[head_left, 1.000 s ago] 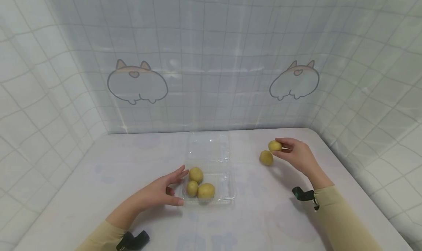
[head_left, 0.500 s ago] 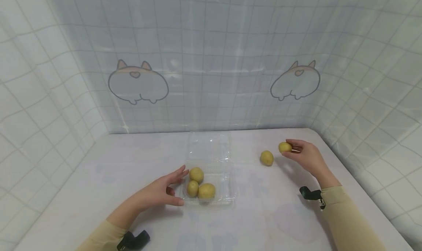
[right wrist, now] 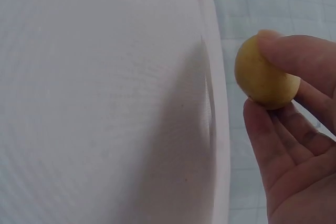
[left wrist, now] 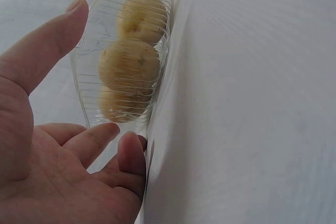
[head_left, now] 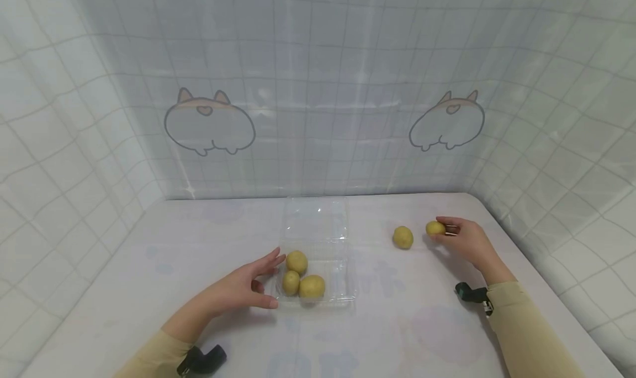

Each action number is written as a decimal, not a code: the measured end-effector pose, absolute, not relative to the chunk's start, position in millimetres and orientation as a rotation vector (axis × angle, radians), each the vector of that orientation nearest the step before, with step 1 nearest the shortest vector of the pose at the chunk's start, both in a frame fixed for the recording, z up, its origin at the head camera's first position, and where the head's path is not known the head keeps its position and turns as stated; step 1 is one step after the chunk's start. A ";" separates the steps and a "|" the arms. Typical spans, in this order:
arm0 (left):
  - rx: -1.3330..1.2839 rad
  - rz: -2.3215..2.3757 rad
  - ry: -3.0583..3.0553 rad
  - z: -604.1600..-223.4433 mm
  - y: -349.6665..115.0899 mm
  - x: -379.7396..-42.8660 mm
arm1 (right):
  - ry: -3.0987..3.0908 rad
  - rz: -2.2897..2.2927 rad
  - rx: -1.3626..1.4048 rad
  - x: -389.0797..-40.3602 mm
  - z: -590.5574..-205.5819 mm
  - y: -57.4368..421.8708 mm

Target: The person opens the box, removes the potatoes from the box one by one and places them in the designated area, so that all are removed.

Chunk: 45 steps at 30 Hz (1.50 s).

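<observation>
My right hand [head_left: 468, 242] pinches a small yellow potato [head_left: 434, 228] between thumb and fingers at the table's right side. The right wrist view shows this potato [right wrist: 262, 80] between the thumb and fingertips. Just left of it lies another loose potato [head_left: 403, 238]. A clear plastic clamshell box [head_left: 340, 281] stands mid-table with its lid [head_left: 316, 218] laid back. Three potatoes [head_left: 312, 286] are grouped in its left part. Beside the box's left wall is my left hand [head_left: 238, 289], thumb and fingers spread; whether it touches the wall is hard to tell.
The white table [head_left: 199, 240] has faint prints on its cover. A grid-patterned curtain [head_left: 328, 91] with two cartoon animal drawings encloses its back and sides. Each wrist wears a dark camera mount [head_left: 203, 360].
My right hand has carried its potato rightward, away from the loose potato, then lowered it toward the table. My left hand and the box have stayed in place.
</observation>
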<state>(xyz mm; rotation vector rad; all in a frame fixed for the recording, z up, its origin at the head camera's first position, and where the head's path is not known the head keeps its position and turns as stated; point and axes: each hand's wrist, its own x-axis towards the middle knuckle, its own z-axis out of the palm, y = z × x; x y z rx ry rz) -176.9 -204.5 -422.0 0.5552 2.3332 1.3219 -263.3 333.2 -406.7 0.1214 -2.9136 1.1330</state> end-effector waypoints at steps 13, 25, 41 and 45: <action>0.581 1.325 2.334 -423.7 -205.4 -178.3 | -2.964 1.071 0.132 -267.3 -417.5 337.3; 0.594 1.330 2.330 -423.7 -205.7 -176.7 | -2.945 1.144 0.171 -268.1 -426.4 341.0; 0.589 1.333 2.324 -422.9 -205.7 -176.9 | -2.947 1.189 0.214 -266.9 -422.2 344.2; 0.581 1.338 2.318 -422.7 -205.8 -177.3 | -2.954 1.187 0.209 -267.9 -421.7 344.6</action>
